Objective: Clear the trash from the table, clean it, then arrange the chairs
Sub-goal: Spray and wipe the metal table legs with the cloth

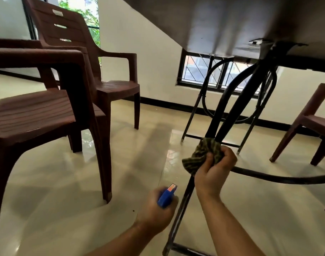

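I look from low down at the underside of the table, which fills the top right. My right hand grips a dark green striped cloth and presses it around a black metal table leg. My left hand holds a blue spray nozzle with an orange tip low near the floor, left of the leg. The bottle below the nozzle is hidden by my hand. Two brown plastic chairs stand at the left: one close and one behind it.
A third brown chair stands at the right edge. Black curved bars of the folding table frame cross behind my right hand. A glossy cream tile floor spreads between the chairs and frame. A barred window sits in the far wall.
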`<state>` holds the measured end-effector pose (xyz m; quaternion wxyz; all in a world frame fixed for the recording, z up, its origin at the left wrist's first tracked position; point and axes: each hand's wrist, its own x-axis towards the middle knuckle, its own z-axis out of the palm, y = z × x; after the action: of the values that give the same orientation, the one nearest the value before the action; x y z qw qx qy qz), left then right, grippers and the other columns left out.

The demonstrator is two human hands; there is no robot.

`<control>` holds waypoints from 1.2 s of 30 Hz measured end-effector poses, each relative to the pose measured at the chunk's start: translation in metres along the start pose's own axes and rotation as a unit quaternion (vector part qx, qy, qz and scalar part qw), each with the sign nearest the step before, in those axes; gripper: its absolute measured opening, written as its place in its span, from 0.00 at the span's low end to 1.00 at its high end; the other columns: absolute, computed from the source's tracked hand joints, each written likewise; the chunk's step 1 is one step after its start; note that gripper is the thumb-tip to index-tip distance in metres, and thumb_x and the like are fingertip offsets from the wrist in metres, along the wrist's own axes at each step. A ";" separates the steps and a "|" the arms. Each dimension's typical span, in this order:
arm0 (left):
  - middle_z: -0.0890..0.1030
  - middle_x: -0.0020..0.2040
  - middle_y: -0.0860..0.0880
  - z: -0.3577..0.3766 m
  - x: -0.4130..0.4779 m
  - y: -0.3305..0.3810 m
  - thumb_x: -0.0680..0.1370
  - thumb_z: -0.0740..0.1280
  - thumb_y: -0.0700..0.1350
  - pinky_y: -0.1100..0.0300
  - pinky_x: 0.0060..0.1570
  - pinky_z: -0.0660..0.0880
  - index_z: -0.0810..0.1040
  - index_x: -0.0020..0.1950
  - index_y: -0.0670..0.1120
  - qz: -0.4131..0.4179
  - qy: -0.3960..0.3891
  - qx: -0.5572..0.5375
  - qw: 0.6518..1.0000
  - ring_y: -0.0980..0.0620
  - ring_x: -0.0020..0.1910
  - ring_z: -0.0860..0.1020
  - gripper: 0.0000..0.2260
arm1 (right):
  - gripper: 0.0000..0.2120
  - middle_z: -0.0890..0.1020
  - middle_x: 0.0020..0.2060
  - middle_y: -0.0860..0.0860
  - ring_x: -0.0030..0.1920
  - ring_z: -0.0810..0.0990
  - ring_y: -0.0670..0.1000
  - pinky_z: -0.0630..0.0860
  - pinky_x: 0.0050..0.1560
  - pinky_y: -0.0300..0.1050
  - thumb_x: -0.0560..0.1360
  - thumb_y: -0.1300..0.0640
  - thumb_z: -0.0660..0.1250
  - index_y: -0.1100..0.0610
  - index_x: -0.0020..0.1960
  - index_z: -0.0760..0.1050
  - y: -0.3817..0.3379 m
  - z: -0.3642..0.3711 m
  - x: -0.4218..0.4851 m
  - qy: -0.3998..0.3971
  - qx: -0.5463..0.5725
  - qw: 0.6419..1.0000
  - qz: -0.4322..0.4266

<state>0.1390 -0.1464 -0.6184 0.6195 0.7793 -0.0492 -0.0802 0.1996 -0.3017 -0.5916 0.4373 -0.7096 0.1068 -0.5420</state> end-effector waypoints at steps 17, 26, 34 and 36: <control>0.80 0.50 0.47 -0.005 -0.012 -0.009 0.78 0.72 0.49 0.47 0.53 0.82 0.71 0.51 0.59 -0.010 -0.035 -0.039 0.999 0.50 0.44 0.80 0.11 | 0.12 0.76 0.53 0.62 0.57 0.75 0.63 0.65 0.62 0.41 0.74 0.66 0.58 0.65 0.53 0.76 0.054 -0.012 0.019 -0.012 -0.097 0.994 0.044; 0.73 0.36 0.49 0.013 -0.023 0.015 0.79 0.71 0.43 0.39 0.47 0.78 0.73 0.39 0.53 0.041 -0.020 -0.034 0.998 0.49 0.38 0.74 0.12 | 0.14 0.76 0.58 0.62 0.61 0.75 0.63 0.67 0.66 0.45 0.74 0.73 0.63 0.63 0.57 0.77 0.051 -0.037 0.028 -0.106 -0.117 0.979 0.131; 0.75 0.40 0.48 0.013 -0.025 0.000 0.80 0.70 0.44 0.50 0.46 0.80 0.70 0.42 0.57 0.018 -0.031 -0.001 0.999 0.50 0.40 0.75 0.12 | 0.15 0.75 0.57 0.55 0.55 0.73 0.47 0.68 0.54 0.26 0.78 0.61 0.68 0.60 0.63 0.70 0.012 -0.067 0.000 -0.119 -0.059 0.991 -0.017; 0.75 0.40 0.48 0.012 -0.024 -0.003 0.80 0.69 0.44 0.47 0.50 0.81 0.70 0.42 0.56 0.000 -0.048 0.026 0.999 0.50 0.40 0.75 0.12 | 0.15 0.72 0.58 0.56 0.57 0.71 0.49 0.68 0.58 0.31 0.75 0.62 0.69 0.60 0.61 0.72 0.006 -0.057 -0.003 -0.189 -0.092 0.959 -0.190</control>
<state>0.1128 -0.1532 -0.6230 0.5963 0.7902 -0.0803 -0.1163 0.1515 -0.3317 -0.5963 0.2712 -0.8436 -0.0650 -0.4588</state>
